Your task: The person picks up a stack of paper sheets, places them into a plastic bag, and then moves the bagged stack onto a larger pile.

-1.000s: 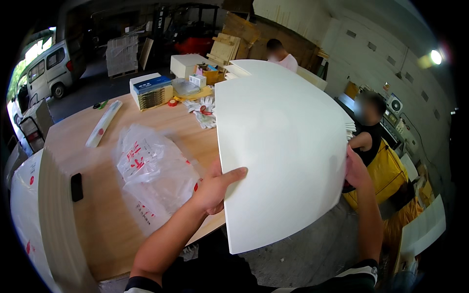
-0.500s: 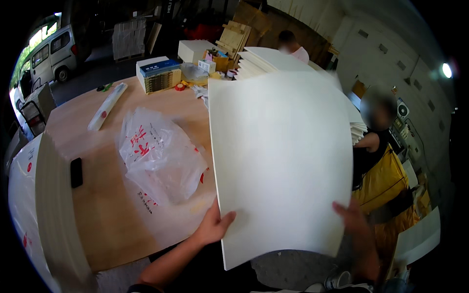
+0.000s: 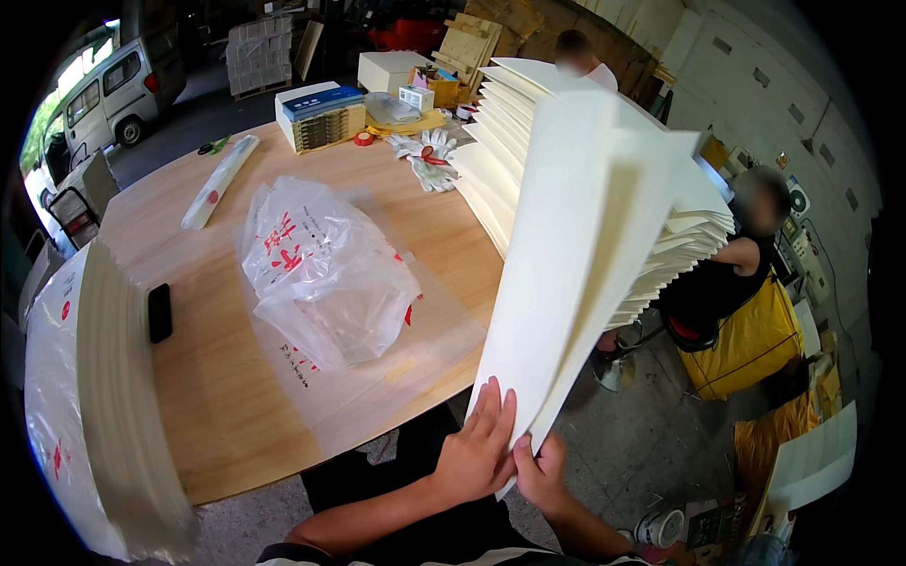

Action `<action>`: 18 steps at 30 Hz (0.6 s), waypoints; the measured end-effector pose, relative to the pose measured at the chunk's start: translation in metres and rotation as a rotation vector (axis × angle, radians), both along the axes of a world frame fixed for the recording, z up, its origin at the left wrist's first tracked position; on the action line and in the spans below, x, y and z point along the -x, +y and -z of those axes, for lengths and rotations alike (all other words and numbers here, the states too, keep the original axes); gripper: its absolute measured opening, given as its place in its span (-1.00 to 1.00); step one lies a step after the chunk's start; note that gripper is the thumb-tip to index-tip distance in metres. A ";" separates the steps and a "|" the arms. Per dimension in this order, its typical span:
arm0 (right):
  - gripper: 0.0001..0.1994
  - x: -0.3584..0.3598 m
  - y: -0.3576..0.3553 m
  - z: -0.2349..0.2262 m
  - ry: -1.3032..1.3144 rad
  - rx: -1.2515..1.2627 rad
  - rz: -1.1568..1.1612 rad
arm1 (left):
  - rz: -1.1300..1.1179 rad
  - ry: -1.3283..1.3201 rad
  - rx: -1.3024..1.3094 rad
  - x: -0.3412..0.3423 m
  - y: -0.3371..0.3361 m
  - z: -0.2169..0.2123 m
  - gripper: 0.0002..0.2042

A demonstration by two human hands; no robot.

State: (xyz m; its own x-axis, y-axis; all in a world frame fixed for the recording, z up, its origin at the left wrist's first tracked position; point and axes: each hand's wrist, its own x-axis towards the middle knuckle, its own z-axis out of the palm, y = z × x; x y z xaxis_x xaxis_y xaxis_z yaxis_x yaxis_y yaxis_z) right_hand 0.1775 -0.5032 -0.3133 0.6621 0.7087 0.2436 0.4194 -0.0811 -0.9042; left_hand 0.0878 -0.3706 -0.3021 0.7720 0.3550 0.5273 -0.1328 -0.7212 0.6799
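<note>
The person's left hand [image 3: 475, 455] and right hand [image 3: 542, 474] both hold a folded-over white sheet [image 3: 540, 255] by its lower end, off the near edge of the desk [image 3: 212, 396].

Daylight glares in at the upper left of the frame, washing out the opening [image 3: 66, 77] beside the van [image 3: 106, 100]; the top centre is murky. I see soft light across the desk [image 3: 217, 377], shiny highlights on the plastic bag [image 3: 321, 274], and yellowish shadow inside the bent white sheet [image 3: 543, 255], its upper end slightly blurred. Black corners close in, and straight edges bow.
</note>
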 end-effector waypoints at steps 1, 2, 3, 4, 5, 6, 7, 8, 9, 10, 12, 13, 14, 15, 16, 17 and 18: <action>-0.64 0.000 0.003 -0.008 0.026 -0.072 -0.031 | 0.012 -0.030 -0.016 0.001 -0.001 -0.004 -0.17; -0.60 0.000 0.007 -0.016 0.053 -0.145 -0.062 | 0.027 -0.027 0.008 0.001 -0.002 -0.005 -0.15; -0.57 0.000 0.009 -0.023 0.080 -0.212 -0.089 | 0.051 -0.016 0.019 0.002 -0.003 -0.009 -0.15; -0.48 0.003 0.013 -0.026 0.156 -0.327 -0.116 | 0.076 -0.004 0.030 0.004 -0.003 -0.014 -0.14; -0.47 0.003 0.017 -0.032 0.123 -0.295 -0.082 | 0.102 0.007 0.042 0.003 -0.002 -0.017 -0.14; -0.46 0.003 0.023 -0.040 0.092 -0.266 -0.056 | 0.097 0.004 0.016 0.003 -0.002 -0.016 -0.14; -0.45 0.002 0.028 -0.044 0.062 -0.236 -0.030 | 0.091 0.002 -0.009 0.003 -0.001 -0.015 -0.15; -0.55 0.000 0.031 -0.043 0.036 -0.216 0.049 | 0.086 0.000 -0.033 0.003 0.000 -0.013 -0.15; -0.61 -0.006 0.030 -0.040 0.035 -0.169 0.077 | 0.098 0.006 -0.019 0.004 0.003 -0.014 -0.16; -0.66 -0.016 0.025 -0.033 0.038 -0.117 0.112 | 0.117 0.017 0.001 0.006 0.008 -0.012 -0.16; -0.73 -0.034 0.020 -0.021 0.104 -0.116 0.145 | 0.149 0.002 0.003 0.013 0.023 -0.002 -0.17; -0.75 -0.043 0.021 -0.016 0.166 -0.175 0.145 | 0.132 0.032 0.018 0.019 0.035 0.013 -0.09; -0.74 -0.046 0.015 -0.010 0.192 -0.166 0.139 | -0.046 -0.033 0.117 0.023 0.043 0.026 -0.03; -0.74 -0.045 0.009 -0.002 0.223 -0.151 0.127 | -0.234 -0.093 0.219 0.026 0.049 0.033 0.04; -0.73 -0.046 0.004 0.005 0.266 -0.141 0.074 | -0.291 -0.151 0.318 0.018 0.060 0.039 0.16; -0.73 -0.048 -0.001 0.010 0.305 -0.121 0.021 | -0.128 -0.247 0.548 0.007 0.066 0.044 0.17; -0.72 -0.049 -0.004 0.013 0.344 -0.102 -0.031 | 0.056 -0.245 0.726 0.003 0.064 0.048 0.14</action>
State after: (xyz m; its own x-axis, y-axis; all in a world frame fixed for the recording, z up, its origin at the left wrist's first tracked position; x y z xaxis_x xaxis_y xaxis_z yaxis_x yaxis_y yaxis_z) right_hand 0.2260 -0.5076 -0.3264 0.6961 0.7133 0.0811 0.0905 0.0250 -0.9956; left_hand 0.0845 -0.3064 -0.3497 0.6902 0.6412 0.3354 -0.3638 -0.0932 0.9268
